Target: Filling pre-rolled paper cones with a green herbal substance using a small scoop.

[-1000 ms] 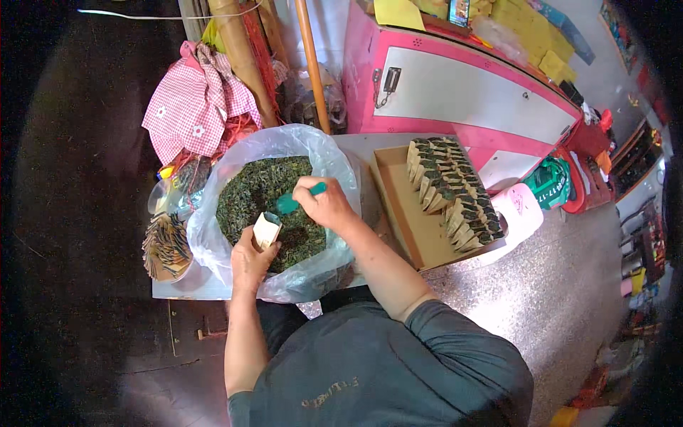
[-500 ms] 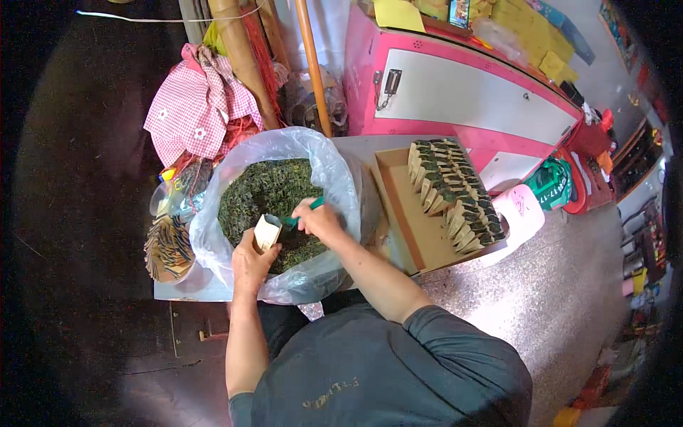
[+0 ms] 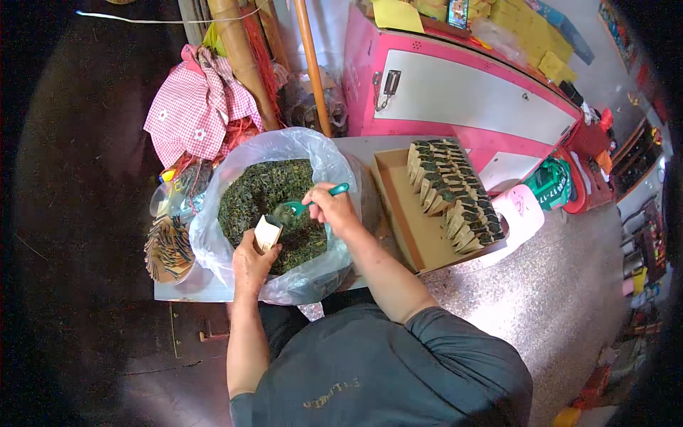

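Gripping a small cream paper packet (image 3: 267,233), the left hand (image 3: 250,262) is curling thumb and fingers around it. Just right of its open mouth, the right hand (image 3: 331,207) is clasping a green scoop (image 3: 295,207) by the handle. Dried leaves (image 3: 265,186) are lying beneath both grips (in a clear plastic bag (image 3: 331,161)). Farther right, a cardboard box (image 3: 405,208) is holding dark-topped packets (image 3: 455,198).

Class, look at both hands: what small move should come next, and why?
Probably the right hand should tip the green scoop into the paper packet: the scoop's bowl sits beside the packet's open end, and the left hand holds the packet over the dark leaves.
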`<state>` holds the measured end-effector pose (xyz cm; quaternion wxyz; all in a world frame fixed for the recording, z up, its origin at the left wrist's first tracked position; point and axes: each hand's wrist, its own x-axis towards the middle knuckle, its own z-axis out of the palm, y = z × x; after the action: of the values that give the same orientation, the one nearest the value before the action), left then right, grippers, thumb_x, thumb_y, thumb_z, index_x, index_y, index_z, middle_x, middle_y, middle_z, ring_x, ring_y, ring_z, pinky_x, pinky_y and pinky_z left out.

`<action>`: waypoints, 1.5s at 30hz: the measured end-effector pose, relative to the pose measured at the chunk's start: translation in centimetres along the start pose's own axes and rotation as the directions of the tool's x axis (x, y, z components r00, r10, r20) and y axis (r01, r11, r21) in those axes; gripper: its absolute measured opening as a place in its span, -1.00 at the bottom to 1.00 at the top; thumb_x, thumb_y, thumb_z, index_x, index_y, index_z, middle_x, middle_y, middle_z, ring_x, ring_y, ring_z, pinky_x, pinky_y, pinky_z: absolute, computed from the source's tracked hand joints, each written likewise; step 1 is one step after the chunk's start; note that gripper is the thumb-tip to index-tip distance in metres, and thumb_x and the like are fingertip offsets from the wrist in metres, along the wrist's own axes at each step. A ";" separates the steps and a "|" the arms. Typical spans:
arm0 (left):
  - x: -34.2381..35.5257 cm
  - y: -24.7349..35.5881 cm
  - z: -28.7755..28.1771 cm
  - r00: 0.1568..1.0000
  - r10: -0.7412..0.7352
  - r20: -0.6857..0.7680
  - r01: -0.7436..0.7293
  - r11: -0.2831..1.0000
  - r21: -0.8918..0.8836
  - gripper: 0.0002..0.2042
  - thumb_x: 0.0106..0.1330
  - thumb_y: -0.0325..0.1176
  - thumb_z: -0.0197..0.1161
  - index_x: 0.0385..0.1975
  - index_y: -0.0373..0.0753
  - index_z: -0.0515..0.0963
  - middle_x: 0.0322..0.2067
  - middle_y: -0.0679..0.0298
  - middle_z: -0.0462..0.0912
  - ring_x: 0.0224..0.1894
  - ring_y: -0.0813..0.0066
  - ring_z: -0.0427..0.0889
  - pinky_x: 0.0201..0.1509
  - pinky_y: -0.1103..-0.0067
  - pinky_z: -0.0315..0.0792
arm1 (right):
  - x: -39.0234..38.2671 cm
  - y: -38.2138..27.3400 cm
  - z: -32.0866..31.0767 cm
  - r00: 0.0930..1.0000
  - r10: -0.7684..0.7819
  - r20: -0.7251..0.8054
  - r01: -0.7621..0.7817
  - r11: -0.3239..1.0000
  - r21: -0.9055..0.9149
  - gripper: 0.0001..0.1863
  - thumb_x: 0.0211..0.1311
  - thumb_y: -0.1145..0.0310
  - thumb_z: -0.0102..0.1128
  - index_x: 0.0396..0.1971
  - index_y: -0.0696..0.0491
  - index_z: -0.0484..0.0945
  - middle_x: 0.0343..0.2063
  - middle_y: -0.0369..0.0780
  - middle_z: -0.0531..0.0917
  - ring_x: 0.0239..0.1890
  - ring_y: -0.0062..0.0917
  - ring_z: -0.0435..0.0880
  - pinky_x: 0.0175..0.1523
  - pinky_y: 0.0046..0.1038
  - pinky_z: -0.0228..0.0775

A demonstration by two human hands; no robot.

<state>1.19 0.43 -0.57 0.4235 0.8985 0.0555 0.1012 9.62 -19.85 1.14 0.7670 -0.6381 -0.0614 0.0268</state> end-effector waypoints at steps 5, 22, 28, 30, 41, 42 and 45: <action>0.0 0.1 0.1 0.999 0.041 -0.005 -0.040 0.999 0.022 -0.57 -0.03 -0.26 0.46 -0.20 -0.29 0.48 -0.40 0.04 0.64 -0.34 0.10 0.64 -0.26 0.35 0.46 | -0.4 -0.9 1.6 0.985 -0.007 0.172 0.025 0.994 -0.103 -0.76 0.14 0.31 0.06 -0.61 0.12 0.58 -0.74 -0.29 0.52 -0.75 -0.68 0.43 -0.65 -0.62 0.19; -0.3 0.6 -0.4 1.000 0.022 -0.006 -0.022 0.999 -0.032 -0.55 -0.03 -0.29 0.47 -0.14 -0.28 0.49 -0.40 0.06 0.65 -0.36 0.21 0.65 -0.26 0.42 0.48 | -1.8 -2.2 5.2 0.785 -0.503 0.361 0.616 0.583 -0.529 -0.80 0.08 0.36 0.06 -0.66 0.12 0.41 -0.66 -0.02 0.50 -0.55 -0.06 0.55 -0.45 -0.13 0.36; -0.3 0.6 -0.4 1.000 0.022 -0.003 -0.022 1.000 -0.003 -0.56 -0.03 -0.29 0.46 -0.15 -0.28 0.49 -0.39 0.05 0.66 -0.35 0.20 0.66 -0.27 0.41 0.47 | -1.9 -2.3 4.4 0.791 -0.506 0.344 0.611 0.630 -0.479 -0.83 0.09 0.39 0.07 -0.63 0.13 0.45 -0.66 -0.05 0.50 -0.55 -0.12 0.56 -0.46 -0.25 0.35; -0.4 0.5 -0.5 0.999 0.034 -0.009 -0.034 0.999 -0.010 -0.56 -0.03 -0.30 0.46 -0.15 -0.28 0.49 -0.39 0.05 0.66 -0.35 0.20 0.66 -0.26 0.40 0.47 | -2.0 -2.9 3.7 0.795 -0.515 0.320 0.606 0.654 -0.452 -0.84 0.10 0.42 0.08 -0.61 0.14 0.48 -0.65 -0.08 0.52 -0.55 -0.17 0.57 -0.46 -0.33 0.35; 0.1 0.5 -0.2 0.991 0.055 -0.123 -0.080 0.975 -0.205 -0.58 -0.02 -0.31 0.46 -0.19 -0.30 0.48 -0.40 0.08 0.65 -0.36 0.22 0.63 -0.25 0.43 0.47 | -4.2 2.5 0.4 0.811 -0.233 0.537 0.582 0.234 -0.778 -0.79 -0.12 0.55 0.19 -0.37 0.11 0.53 -0.39 -0.09 0.57 -0.21 -0.18 0.57 -0.14 -0.19 0.45; 0.2 0.8 -0.1 0.991 0.055 -0.123 -0.079 0.976 -0.205 -0.58 -0.02 -0.31 0.46 -0.19 -0.30 0.48 -0.40 0.08 0.65 -0.36 0.22 0.63 -0.25 0.43 0.47 | -4.0 2.6 0.5 0.811 -0.233 0.537 0.583 0.235 -0.778 -0.79 -0.12 0.55 0.19 -0.37 0.11 0.53 -0.39 -0.09 0.57 -0.21 -0.18 0.57 -0.14 -0.19 0.45; 0.2 1.6 0.1 0.986 0.113 -0.124 -0.134 0.976 -0.171 -0.51 -0.03 -0.32 0.47 -0.08 -0.28 0.46 -0.32 0.04 0.64 -0.29 0.17 0.64 -0.18 0.41 0.47 | -3.4 2.5 1.2 0.834 -0.020 0.551 0.539 0.241 -0.807 -0.62 -0.09 0.59 0.09 -0.16 0.09 0.53 -0.30 -0.08 0.57 -0.12 -0.14 0.55 -0.06 -0.19 0.42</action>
<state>1.47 -0.63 0.67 0.4914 0.8514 0.0142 0.1828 6.23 -18.64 -1.30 0.1965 -0.9160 -0.3494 -0.0166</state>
